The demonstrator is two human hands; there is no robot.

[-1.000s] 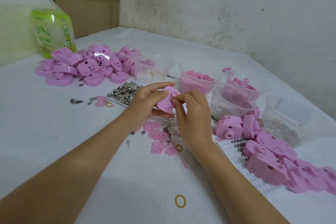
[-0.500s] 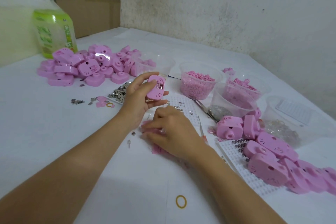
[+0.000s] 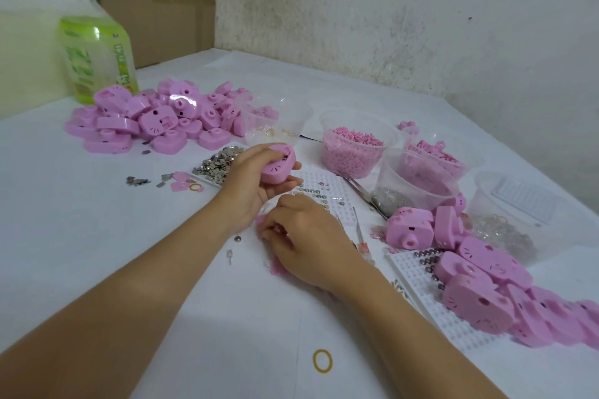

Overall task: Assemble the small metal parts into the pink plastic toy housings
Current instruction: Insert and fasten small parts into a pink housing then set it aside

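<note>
**Left hand holds a housing, right hand down among loose pieces**

Nearest of all, a yellow rubber band (image 3: 322, 361) lies on the white table (image 3: 81, 220), on the near side of the right hand (image 3: 308, 236). That hand rests knuckles-up on the table, its fingers curled down over some flat pink pieces (image 3: 278, 266). Whether it pinches one of them cannot be told. A small metal ball (image 3: 237, 238) lies just left of its fingertips.

Just beyond the right hand, the left hand (image 3: 252, 185) grips a pink housing (image 3: 278, 163), fingers wrapped over its top, and holds it clear of the table.

To the right of both hands, a white peg tray (image 3: 418, 272) lies beside a row of pink housings (image 3: 479, 288).

Just behind the left hand sits a tray of small metal parts (image 3: 217, 165). Farther right stands a clear tub of pink beads (image 3: 353, 146). Far beyond and to the left lies a heap of housings (image 3: 155, 120), with a green bottle (image 3: 94, 58) behind it.
</note>
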